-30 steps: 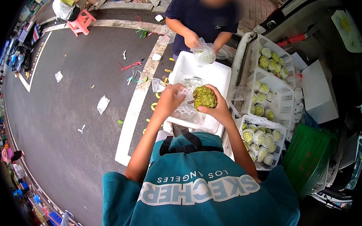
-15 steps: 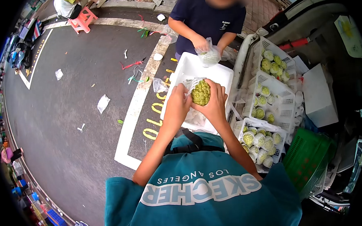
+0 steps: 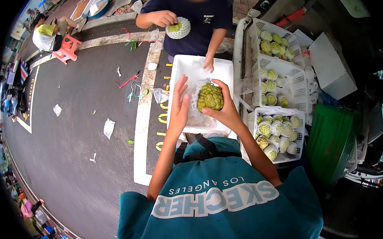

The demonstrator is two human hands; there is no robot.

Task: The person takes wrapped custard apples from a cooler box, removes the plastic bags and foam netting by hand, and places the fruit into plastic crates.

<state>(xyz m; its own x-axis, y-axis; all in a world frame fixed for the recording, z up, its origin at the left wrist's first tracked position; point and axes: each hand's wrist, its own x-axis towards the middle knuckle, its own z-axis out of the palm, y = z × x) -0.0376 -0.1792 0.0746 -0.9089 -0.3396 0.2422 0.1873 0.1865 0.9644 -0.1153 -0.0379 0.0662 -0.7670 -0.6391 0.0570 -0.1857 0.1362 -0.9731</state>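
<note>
A knobbly green fruit rests in my right hand, which wraps round its right and lower sides above the white foam box. White foam netting lies against the fruit's left side. My left hand is raised just left of the netting, fingers stretched out and apart. Beyond the box stands a person in a dark shirt. One of that person's hands holds a netted fruit; the other reaches down to the box's far part, by thin clear plastic.
On the right, white crates hold several netted fruits, with a green crate and a white box beside them. Someone sits on a pink stool at upper left. Plastic scraps litter the road.
My left hand has come off the fruit and opened. The other person's netted fruit has moved up and left, out of its clear bag, and their other hand has lowered to the box.
</note>
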